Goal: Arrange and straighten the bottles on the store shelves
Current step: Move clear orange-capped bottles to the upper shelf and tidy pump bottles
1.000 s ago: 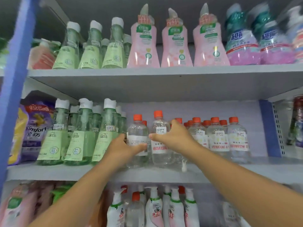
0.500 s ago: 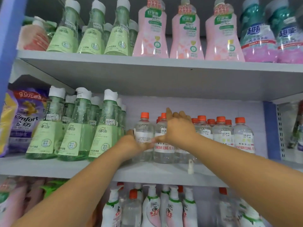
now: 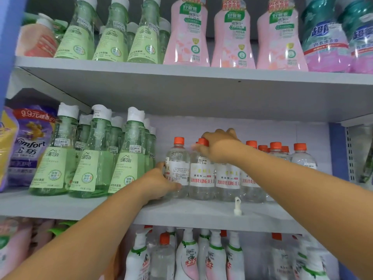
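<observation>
Clear bottles with orange caps and white labels stand in a row on the middle shelf [image 3: 201, 213]. My left hand [image 3: 159, 183] wraps the lower left side of the leftmost clear bottle [image 3: 178, 168]. My right hand [image 3: 221, 146] lies over the necks and caps of the bottles beside it, its fingers curled around the second clear bottle [image 3: 201, 178] just under the cap. More clear bottles [image 3: 300, 156] continue to the right, partly hidden by my right forearm.
Green bottles with white caps [image 3: 90, 156] crowd the shelf left of my hands, next to a purple softener pouch [image 3: 28, 146]. A small white peg [image 3: 237, 206] sticks up near the shelf's front edge. Pink bottles [image 3: 232, 37] stand on the upper shelf; white bottles [image 3: 214, 257] stand below.
My right hand has lifted from the bottle labels up to the caps. My left hand stays on the leftmost clear bottle. The camera has moved closer and tilted up slightly.
</observation>
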Motion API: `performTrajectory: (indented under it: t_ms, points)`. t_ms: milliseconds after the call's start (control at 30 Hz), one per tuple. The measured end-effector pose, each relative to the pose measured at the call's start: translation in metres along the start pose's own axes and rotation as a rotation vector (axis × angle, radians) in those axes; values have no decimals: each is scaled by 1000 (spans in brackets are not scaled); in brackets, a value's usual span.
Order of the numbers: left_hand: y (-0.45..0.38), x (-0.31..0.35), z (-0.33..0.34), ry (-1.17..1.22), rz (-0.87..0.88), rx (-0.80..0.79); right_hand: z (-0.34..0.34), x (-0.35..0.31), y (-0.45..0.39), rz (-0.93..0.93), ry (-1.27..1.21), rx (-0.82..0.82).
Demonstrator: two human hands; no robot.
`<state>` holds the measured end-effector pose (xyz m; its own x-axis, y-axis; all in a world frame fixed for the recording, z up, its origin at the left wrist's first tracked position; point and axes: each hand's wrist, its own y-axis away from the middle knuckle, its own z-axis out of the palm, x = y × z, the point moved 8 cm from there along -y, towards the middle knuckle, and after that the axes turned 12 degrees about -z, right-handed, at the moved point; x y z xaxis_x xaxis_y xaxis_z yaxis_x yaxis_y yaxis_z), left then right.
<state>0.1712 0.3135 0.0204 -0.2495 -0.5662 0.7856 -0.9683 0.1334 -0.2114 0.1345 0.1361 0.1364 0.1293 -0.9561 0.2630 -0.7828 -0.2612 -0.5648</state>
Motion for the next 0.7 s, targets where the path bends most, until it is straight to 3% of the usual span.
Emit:
performTrajectory:
  t_ms: [233, 400, 700]
  points:
    - [-6, 2, -3, 68, 25, 56, 2, 22, -11, -38, -375, -65]
    - [-8, 0, -4, 50, 17, 95, 8, 28, -17, -4, -418, -5]
    - [-8, 2, -3, 21, 2, 141, 5, 25, -18, 20, -354, -37]
